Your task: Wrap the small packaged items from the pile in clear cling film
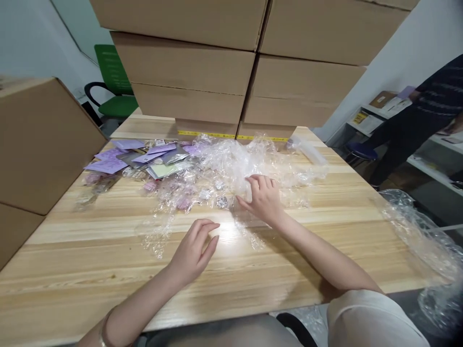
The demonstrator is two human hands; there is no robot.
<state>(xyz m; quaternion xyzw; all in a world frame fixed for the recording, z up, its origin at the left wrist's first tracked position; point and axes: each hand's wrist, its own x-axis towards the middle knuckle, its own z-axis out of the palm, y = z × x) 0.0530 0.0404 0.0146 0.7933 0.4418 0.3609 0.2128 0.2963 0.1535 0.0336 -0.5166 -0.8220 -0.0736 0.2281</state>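
My left hand hovers over the front of the wooden table, thumb and fingers apart with nothing between them. Farther up, my right hand is at the near edge of a heap of clear plastic bags, its thumb and fingers spread. Whether it touches the plastic I cannot tell. Small wrapped items lie among the bags, a silvery one just left of my right hand and a pinkish one farther left. Purple cards and flat packets are piled at the heap's left.
Stacked cardboard boxes wall off the table's back. Another large box stands at the left edge. Loose clear plastic hangs off the right side. A green chair is behind; a person stands by shelves at right.
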